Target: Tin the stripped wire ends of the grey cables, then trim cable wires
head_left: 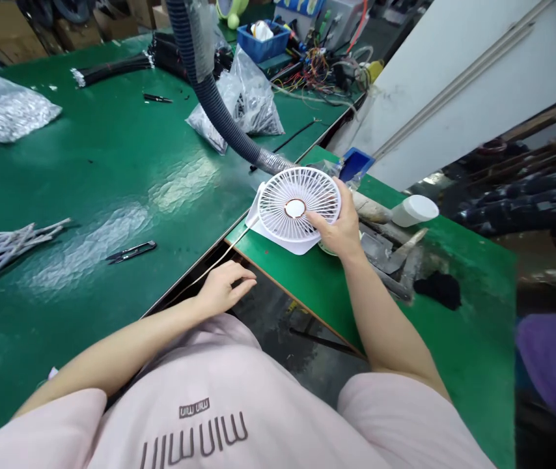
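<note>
Two bare hands working at the bench here, and all eyes on a white desk fan (299, 203), held up on the narrow green side bench (278, 277)! The right hand (337, 223) has it firmly, thumb pressed onto the front of the grille just beside the round hub, fingers wrapped behind the rim, the fan pinched between them. Its white base (282, 242) sits on the green surface, with the grille tilted up toward the camera. Over to the left hand (225, 290), curled loosely at the bench edge, right beside a thin white cord (222, 262) running from the fan. Is it pinching that cord? Can't tell from this angle! A corrugated dark hose (219, 107) swoops down to end just behind the fan. On the wide green workbench (87, 176), black thread snips (131, 252) lie near a bundle of grey cables (2, 251), with clear plastic bags (236, 101) farther up by a blue plastic bin (263, 39) and a tangle of coloured wires (310, 71). Off to the right of the fan, there's a white cylindrical tub (415, 210), some metal tools (385, 251) and a black cloth (438, 290).
</note>
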### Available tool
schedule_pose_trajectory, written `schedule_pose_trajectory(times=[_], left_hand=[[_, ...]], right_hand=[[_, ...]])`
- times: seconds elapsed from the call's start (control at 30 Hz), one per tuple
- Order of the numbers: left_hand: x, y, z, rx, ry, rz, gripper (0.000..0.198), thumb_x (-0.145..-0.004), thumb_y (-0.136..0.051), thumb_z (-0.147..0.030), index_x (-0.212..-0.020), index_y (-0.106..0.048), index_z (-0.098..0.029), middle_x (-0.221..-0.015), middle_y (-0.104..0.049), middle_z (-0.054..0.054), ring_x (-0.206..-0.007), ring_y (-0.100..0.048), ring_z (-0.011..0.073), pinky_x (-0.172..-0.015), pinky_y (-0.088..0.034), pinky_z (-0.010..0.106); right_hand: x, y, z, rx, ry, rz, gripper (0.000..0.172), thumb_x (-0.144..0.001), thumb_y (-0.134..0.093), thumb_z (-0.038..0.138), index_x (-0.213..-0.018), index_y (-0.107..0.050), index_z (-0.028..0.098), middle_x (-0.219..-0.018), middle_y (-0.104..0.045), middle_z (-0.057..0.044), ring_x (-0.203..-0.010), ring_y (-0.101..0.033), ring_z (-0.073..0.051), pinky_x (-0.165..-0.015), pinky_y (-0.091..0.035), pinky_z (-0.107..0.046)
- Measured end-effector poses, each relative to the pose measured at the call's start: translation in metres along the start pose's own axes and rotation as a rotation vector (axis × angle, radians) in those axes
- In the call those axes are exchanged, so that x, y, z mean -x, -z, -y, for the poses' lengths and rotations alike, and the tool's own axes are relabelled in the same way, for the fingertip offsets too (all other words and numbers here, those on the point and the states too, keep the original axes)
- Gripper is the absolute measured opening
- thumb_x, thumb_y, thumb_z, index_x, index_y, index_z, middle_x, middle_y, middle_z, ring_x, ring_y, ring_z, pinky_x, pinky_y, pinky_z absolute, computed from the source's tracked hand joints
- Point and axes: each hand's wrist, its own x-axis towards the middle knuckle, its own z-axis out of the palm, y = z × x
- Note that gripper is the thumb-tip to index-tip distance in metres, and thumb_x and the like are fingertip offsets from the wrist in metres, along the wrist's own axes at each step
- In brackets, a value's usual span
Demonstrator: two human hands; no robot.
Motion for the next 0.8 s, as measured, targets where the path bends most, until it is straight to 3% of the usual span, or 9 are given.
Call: schedule_pose_trajectory(times=[0.03, 0.13, 0.2, 0.27, 0.33, 0.4, 0.5, 0.63, 0.8], left_hand=[[0.008, -0.007, 0.004, -0.033, 0.047, -0.003, 0.019, -0.088, -0.056, -0.037, -0.08, -0.064, -0.022, -0.076, -0.067, 0.004, -0.074, -0.06, 0.018, -0.073, -0.049, 0.034], [0.018, -0.023, 0.022, -0.112, 0.202, -0.159, 0.022, -0.088, -0.055, -0.04, -0.077, -0.06, -0.022, -0.073, -0.062, 0.004, -0.074, -0.058, 0.0192, -0.073, -0.049, 0.036], [0.023, -0.025, 0.037, -0.181, 0.284, -0.284, 0.018, -0.086, -0.057, -0.04, -0.088, -0.06, -0.022, -0.088, -0.064, 0.006, -0.088, -0.06, 0.0225, -0.083, -0.049, 0.04], [0.028, -0.022, 0.052, -0.246, 0.35, -0.366, 0.03, -0.085, -0.06, -0.041, -0.108, -0.058, -0.023, -0.108, -0.064, 0.01, -0.104, -0.059, 0.0259, -0.093, -0.047, 0.043], [0.03, -0.016, 0.063, -0.281, 0.395, -0.37, 0.045, -0.085, -0.06, -0.044, -0.123, -0.052, -0.022, -0.114, -0.062, 0.011, -0.108, -0.06, 0.0267, -0.096, -0.046, 0.043], [0.029, -0.013, 0.069, -0.307, 0.42, -0.343, 0.048, -0.086, -0.057, -0.046, -0.127, -0.05, -0.021, -0.103, -0.065, 0.01, -0.097, -0.064, 0.0251, -0.09, -0.05, 0.041], [0.03, -0.012, 0.073, -0.395, 0.361, -0.313, 0.05, -0.088, -0.055, -0.045, -0.13, -0.049, -0.019, -0.104, -0.066, 0.011, -0.099, -0.064, 0.0256, -0.092, -0.05, 0.041], [0.04, -0.017, 0.079, -0.589, 0.307, -0.325, 0.057, -0.089, -0.054, -0.042, -0.137, -0.045, -0.013, -0.132, -0.055, 0.021, -0.129, -0.048, 0.0343, -0.109, -0.036, 0.05], [0.031, -0.016, 0.093, -0.521, 0.374, -0.347, 0.063, -0.09, -0.047, -0.049, -0.136, -0.045, -0.006, -0.138, -0.05, 0.025, -0.135, -0.043, 0.0345, -0.113, -0.032, 0.049]], right_hand=[[-0.001, 0.001, 0.0, 0.007, 0.004, 0.002, 0.08, -0.078, -0.062, 0.055, -0.144, -0.03, 0.025, -0.144, -0.042, -0.011, -0.13, -0.044, -0.032, -0.111, -0.034, -0.053], [0.002, 0.009, 0.01, 0.064, 0.022, -0.005, 0.081, -0.077, -0.063, 0.054, -0.145, -0.03, 0.023, -0.141, -0.044, -0.013, -0.126, -0.047, -0.034, -0.107, -0.038, -0.055], [0.013, 0.018, 0.024, 0.152, 0.028, -0.075, 0.076, -0.078, -0.063, 0.053, -0.142, -0.035, 0.021, -0.136, -0.047, -0.015, -0.123, -0.048, -0.036, -0.103, -0.04, -0.057], [0.032, 0.024, 0.043, 0.242, 0.052, -0.126, 0.061, -0.083, -0.06, 0.049, -0.134, -0.045, 0.021, -0.126, -0.054, -0.016, -0.117, -0.051, -0.036, -0.1, -0.042, -0.056], [0.055, 0.02, 0.061, 0.275, 0.151, -0.002, 0.039, -0.087, -0.055, 0.043, -0.121, -0.056, 0.024, -0.107, -0.062, -0.013, -0.104, -0.057, -0.032, -0.093, -0.047, -0.051], [0.074, 0.003, 0.074, 0.272, 0.304, 0.274, 0.025, -0.09, -0.051, 0.037, -0.109, -0.063, 0.024, -0.092, -0.065, -0.01, -0.09, -0.06, -0.027, -0.083, -0.05, -0.044], [0.089, -0.034, 0.079, 0.33, 0.433, 0.549, 0.032, -0.09, -0.052, 0.031, -0.116, -0.062, 0.016, -0.105, -0.065, -0.015, -0.1, -0.057, -0.03, -0.084, -0.048, -0.043], [0.091, -0.064, 0.067, 0.514, 0.44, 0.55, 0.05, -0.086, -0.052, 0.018, -0.133, -0.048, 0.003, -0.132, -0.053, -0.022, -0.119, -0.044, -0.034, -0.093, -0.04, -0.046], [0.093, -0.064, 0.057, 0.61, 0.509, 0.536, 0.05, -0.087, -0.044, 0.01, -0.136, -0.046, 0.003, -0.137, -0.051, -0.018, -0.119, -0.043, -0.031, -0.094, -0.036, -0.043]])
